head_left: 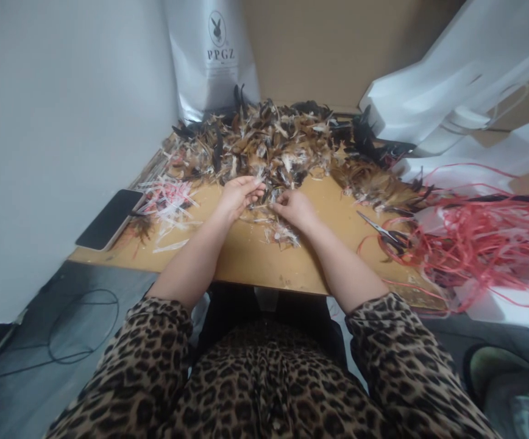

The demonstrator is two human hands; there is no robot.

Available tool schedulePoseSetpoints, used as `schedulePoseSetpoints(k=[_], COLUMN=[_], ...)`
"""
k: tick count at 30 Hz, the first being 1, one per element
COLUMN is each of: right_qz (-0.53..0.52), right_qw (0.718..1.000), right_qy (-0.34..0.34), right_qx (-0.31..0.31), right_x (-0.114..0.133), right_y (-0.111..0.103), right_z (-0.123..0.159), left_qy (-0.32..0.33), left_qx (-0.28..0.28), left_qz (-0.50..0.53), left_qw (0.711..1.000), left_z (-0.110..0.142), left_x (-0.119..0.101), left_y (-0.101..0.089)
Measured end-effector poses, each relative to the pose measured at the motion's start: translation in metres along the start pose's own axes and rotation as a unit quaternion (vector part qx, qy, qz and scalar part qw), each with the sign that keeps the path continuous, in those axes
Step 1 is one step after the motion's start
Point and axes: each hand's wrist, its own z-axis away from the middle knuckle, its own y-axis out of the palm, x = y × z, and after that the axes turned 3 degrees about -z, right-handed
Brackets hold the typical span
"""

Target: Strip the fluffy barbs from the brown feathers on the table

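A large heap of brown and black feathers (287,134) covers the back of the wooden table. At its front edge, my left hand (242,196) is closed in a pinch on a feather whose pale end shows at the fingertips. My right hand (295,208) sits just to the right, thumb and fingers pinched together. What it holds, if anything, is too small to make out. Between and below the hands lie white fluff and feather scraps (281,235) on the tabletop (264,268).
On the left are a phone (110,219) and a pile of white and pink strips (168,198). Scissors (386,231) lie right, beside tangled red twine (497,244) and a bundle of brown feathers (383,183). A white bag (214,55) stands behind the heap.
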Motion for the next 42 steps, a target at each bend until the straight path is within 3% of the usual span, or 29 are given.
schedulePoseSetpoints(k=[5,9,11,14,16,18,24,35,42], right_qz=[0.054,-0.101,-0.244,-0.422,-0.488,-0.510,-0.478,-0.433,-0.386], right_qw=[0.998,0.994,0.968,0.902,0.867,0.854,0.872,0.897,0.919], right_qy=[0.024,0.030,0.055,0.077,0.078,0.075,0.085,0.071,0.053], right_qx=[-0.017,-0.007,0.014,0.048,0.062,0.068,0.065,0.050,0.066], right_x=[0.003,-0.003,-0.005,-0.007,-0.007,-0.008,-0.007,-0.001,0.000], right_y=[0.005,-0.002,-0.009,-0.018,-0.020,-0.020,-0.013,-0.009,-0.008], right_z=[-0.005,-0.006,-0.004,0.000,0.000,-0.001,-0.002,0.001,0.002], left_qy=[-0.004,-0.012,-0.022,-0.041,-0.049,-0.053,-0.039,-0.056,-0.010], left_qx=[0.012,0.023,0.029,0.044,0.050,0.062,0.095,0.070,0.068], left_qz=[0.001,0.003,0.002,-0.002,-0.001,0.006,0.010,-0.038,-0.056], left_qw=[1.000,1.000,0.999,0.998,0.998,0.997,0.995,0.995,0.996], left_z=[-0.002,-0.002,-0.002,0.000,0.000,0.000,0.002,0.002,0.005], left_x=[0.001,0.001,0.001,0.001,0.001,0.002,0.002,0.012,0.010], left_y=[-0.003,-0.004,-0.004,-0.002,-0.002,-0.001,-0.001,0.006,0.011])
